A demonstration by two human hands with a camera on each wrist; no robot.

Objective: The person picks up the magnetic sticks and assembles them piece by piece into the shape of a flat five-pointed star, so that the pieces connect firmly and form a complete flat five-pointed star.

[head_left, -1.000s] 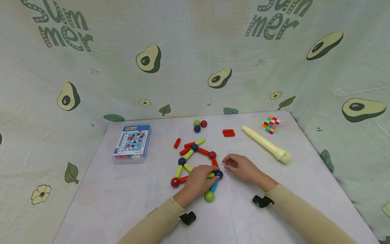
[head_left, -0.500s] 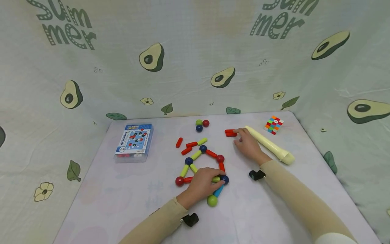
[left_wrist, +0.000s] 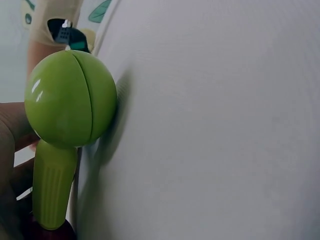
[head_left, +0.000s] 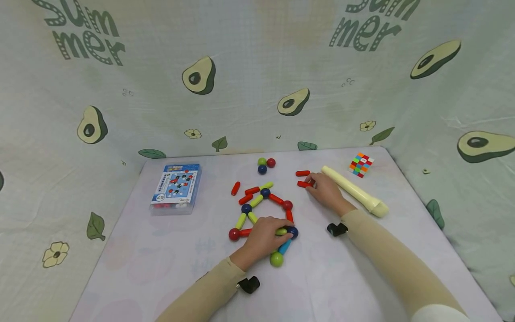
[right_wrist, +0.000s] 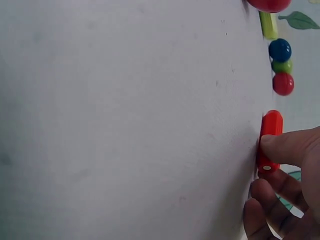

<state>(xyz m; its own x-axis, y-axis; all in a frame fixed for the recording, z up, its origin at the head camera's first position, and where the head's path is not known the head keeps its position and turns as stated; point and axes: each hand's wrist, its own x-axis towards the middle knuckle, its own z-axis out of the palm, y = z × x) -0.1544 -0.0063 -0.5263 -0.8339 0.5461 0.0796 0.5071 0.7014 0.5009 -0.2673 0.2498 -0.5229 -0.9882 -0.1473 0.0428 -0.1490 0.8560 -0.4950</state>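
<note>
While the left hand rests curled on the flat rod-and-ball figure, the right hand pinches a short red plastic rod; both lie on the desk.

A makeshift recording booth set up for tabletop play: a pale table is walled on three sides by hung avocado-print cloth, with toys laid out, a puzzle cube and magnetic rods and balls

left hand hides yellow-green rod | box print unreadable
</note>
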